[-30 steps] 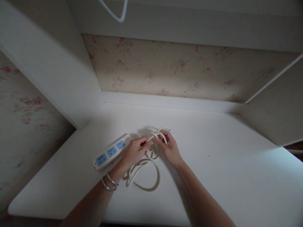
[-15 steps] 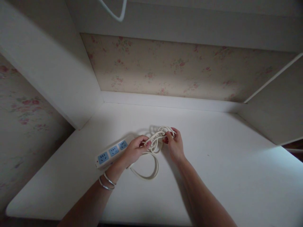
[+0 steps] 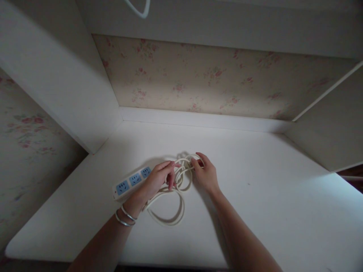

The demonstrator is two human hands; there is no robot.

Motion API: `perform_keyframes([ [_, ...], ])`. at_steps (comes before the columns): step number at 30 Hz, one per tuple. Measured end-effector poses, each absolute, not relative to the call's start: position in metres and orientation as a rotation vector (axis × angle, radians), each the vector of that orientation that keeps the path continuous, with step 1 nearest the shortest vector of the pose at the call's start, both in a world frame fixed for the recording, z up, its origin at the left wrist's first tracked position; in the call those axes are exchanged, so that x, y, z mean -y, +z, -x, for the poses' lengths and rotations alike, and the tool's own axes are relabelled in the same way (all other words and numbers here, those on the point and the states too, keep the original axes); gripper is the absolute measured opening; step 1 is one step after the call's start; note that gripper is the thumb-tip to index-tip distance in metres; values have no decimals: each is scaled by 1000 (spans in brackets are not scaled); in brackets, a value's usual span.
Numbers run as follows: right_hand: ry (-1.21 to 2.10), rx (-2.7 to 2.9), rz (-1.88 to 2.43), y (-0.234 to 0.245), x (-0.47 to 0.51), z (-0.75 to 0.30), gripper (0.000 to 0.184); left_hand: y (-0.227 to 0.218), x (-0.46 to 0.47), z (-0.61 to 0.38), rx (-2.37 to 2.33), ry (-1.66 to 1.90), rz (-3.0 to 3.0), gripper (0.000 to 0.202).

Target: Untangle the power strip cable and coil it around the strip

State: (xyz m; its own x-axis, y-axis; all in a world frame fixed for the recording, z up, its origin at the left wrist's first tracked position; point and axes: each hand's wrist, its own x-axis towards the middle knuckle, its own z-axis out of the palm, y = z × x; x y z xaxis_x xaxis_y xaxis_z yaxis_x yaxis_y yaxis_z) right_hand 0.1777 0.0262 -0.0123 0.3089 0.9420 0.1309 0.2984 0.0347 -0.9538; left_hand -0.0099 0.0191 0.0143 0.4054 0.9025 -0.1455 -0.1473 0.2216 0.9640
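Observation:
A white power strip (image 3: pixel 132 181) with blue sockets lies on the white desk (image 3: pixel 255 204), left of centre. Its cream cord (image 3: pixel 170 215) is bundled in loops between my hands, with one big loop lying toward me. My left hand (image 3: pixel 159 179), with two silver bangles on the wrist, rests on the strip's right end, its fingers curled over the cord loops. My right hand (image 3: pixel 205 173) pinches the far side of the tangled loops with thumb and fingers.
The desk sits in a white alcove with side panels at left (image 3: pixel 62 83) and right (image 3: pixel 329 128). Floral wallpaper (image 3: pixel 198 79) covers the back. A white hanger's curve (image 3: pixel 138 9) shows at the top edge.
Both hands have lowered the cord bundle toward the desk and shifted slightly left. The left fingers have extended over the loops, and the big loop has spread out nearer to me.

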Motion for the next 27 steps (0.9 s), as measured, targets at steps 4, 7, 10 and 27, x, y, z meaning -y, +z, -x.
perform_keyframes([
  [4, 830, 1090, 1454, -12, -27, -176, 44, 15, -20, 12, -819, 885, -1118, 34],
  [7, 842, 950, 1425, -14, -29, -178, 41, 13, -21, 14, -834, 869, -1146, 35],
  [10, 834, 786, 1401, -17, -34, -183, 34, 10, -22, 16, -797, 893, -1142, 35],
  [27, 960, 713, 1357, -28, -43, -193, 35, 17, -18, 20, -603, 1095, -1148, 17],
])
